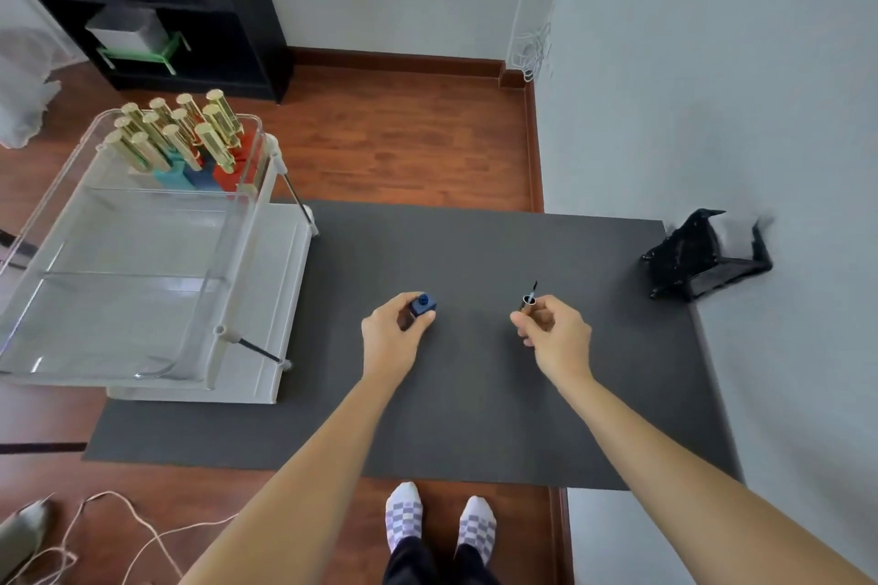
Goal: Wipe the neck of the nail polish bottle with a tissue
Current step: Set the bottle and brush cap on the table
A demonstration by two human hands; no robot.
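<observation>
My left hand (396,333) curls around the blue bottle (422,305), thumb and fingers pressed to its sides, and the bottle stands uncapped on the dark worktop (475,418) with its open neck pointing up. My fingers hide most of the bottle's lower half, so I cannot see how much of its base touches the surface. My right hand (556,333) is closed in a pinch on the cap (527,302), holding it tilted with the thin brush (534,287) sticking up and away from me; the brush tip is too small to make out any polish on it. The two hands sit well apart, the bottle left of centre, the cap to the right. At the far right edge of the worktop, against the wall, lies a black holder (703,257) with something pale in it, blurred, and I cannot tell what it is. To my left a clear cart (142,252) carries a cluster of gold-capped bottles (180,133) at its far end.
</observation>
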